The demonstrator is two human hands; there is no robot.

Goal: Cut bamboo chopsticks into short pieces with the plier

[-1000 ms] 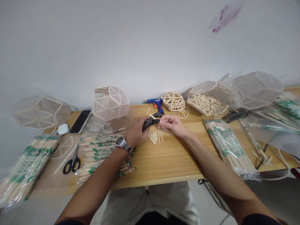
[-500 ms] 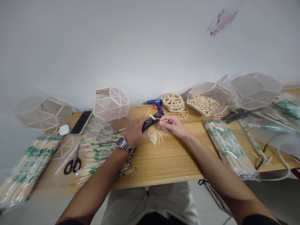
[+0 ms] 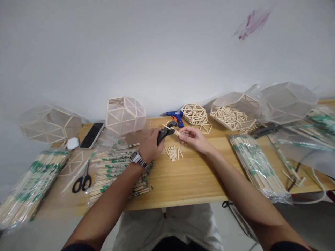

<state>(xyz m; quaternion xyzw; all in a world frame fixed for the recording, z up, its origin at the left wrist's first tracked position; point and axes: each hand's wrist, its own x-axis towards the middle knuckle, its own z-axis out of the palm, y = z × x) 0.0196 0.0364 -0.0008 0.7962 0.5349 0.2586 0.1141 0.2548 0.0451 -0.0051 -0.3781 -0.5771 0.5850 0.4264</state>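
Note:
My left hand, with a metal watch on its wrist, is closed round the handles of black cutting pliers held a little above the wooden table. My right hand pinches a short wooden stick whose far end lies in the pliers' jaws. Just below the hands, a small pile of cut stick pieces lies on the table.
A blue glue gun lies behind the hands. Stick-frame polyhedra stand along the wall, with flat stick frames and a shell of loose sticks. Wrapped chopstick bundles lie left and right. Scissors and a phone are at left.
Both hands lifted slightly toward the wall with the pliers and stick. The pliers now tilt more steeply upward.

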